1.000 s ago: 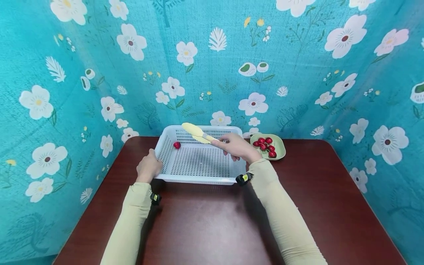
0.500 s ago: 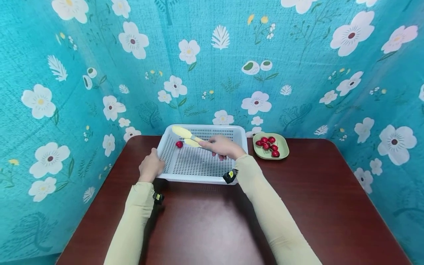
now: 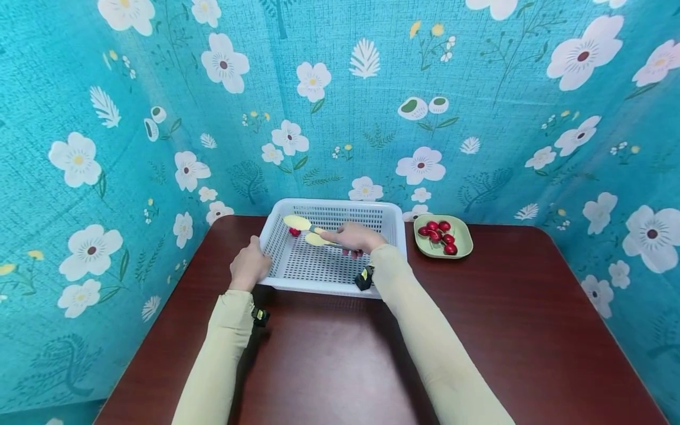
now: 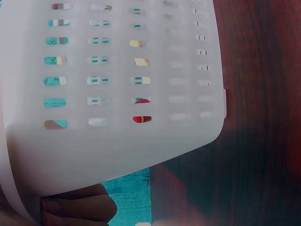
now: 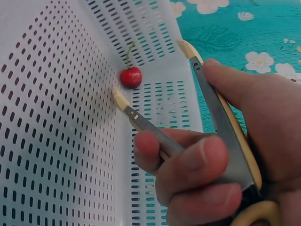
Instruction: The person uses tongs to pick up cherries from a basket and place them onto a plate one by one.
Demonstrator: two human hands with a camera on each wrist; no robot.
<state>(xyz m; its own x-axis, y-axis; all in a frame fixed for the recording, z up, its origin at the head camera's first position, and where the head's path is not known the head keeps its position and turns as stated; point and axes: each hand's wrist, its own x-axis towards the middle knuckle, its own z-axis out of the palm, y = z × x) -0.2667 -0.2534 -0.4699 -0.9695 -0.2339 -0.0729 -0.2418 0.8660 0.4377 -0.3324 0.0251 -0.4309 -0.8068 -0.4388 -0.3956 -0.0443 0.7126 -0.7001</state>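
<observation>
My left hand point(image 3: 249, 265) grips the left rim of a white perforated plastic basket point(image 3: 319, 287). In the left wrist view, its curled fingers point(image 4: 77, 207) show beneath the basket's rim. My right hand point(image 3: 360, 237) holds a pair of tongs point(image 5: 217, 117), with grey metal arms and pale yellow tips, over the inside of the basket. The tongs' arms stand spread. One red cherry point(image 5: 130, 77), its green stem pointing up, lies in the basket's far left part. One tong tip is close beside this cherry; the other is farther off, near the rim.
Right of the basket stands a light green dish point(image 3: 468, 241) with several red cherries point(image 3: 434, 236) in it. Both basket and dish are at the back of a dark reddish-brown table point(image 3: 319, 354). A turquoise flowered cloth point(image 3: 372, 118) hangs behind and at the sides.
My right hand has brought the tongs leftward and down into the basket, toward the cherry. My left hand keeps its grip on the rim. The head view has shifted slightly.
</observation>
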